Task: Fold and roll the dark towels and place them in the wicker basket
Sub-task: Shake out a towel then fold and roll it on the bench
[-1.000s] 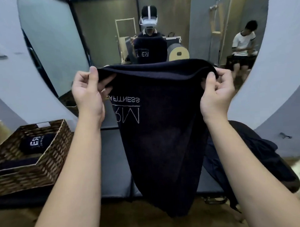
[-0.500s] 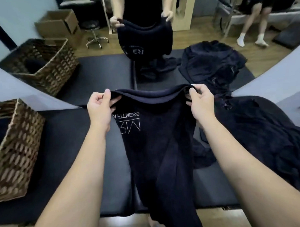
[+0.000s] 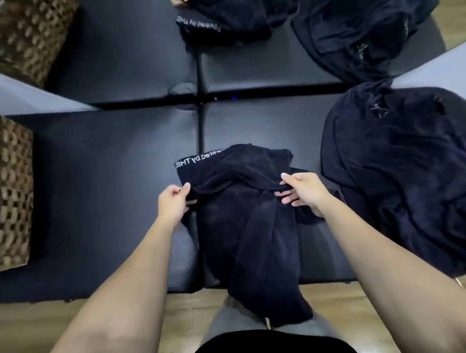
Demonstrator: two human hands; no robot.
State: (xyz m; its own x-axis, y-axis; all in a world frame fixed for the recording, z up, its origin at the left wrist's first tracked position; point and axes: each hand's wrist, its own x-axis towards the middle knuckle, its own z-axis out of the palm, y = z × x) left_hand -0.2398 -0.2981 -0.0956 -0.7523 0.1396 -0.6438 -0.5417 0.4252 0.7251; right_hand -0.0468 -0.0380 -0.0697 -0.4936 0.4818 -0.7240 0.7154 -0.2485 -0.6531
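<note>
The left hand (image 3: 174, 202) pinches the left edge of a dark towel (image 3: 254, 223) between thumb and curled fingers; the right hand (image 3: 302, 191) pinches the towel's right edge the same way, thumb on top and fingertips tucked under the fold; both hold it low over the black padded bench (image 3: 108, 194), level with each other. The towel is bunched where the hands grip it; its far end lies on the pad with white lettering along the hem; its near end hangs past the bench's front edge over the wooden floor (image 3: 60, 319). To the right a heap of dark towels (image 3: 401, 175) sits on the bench, near the right hand; at the far left edge stands the wicker basket (image 3: 8, 192), well apart from the held towel. Beyond the bench a mirror (image 3: 248, 43) repeats the scene.
</note>
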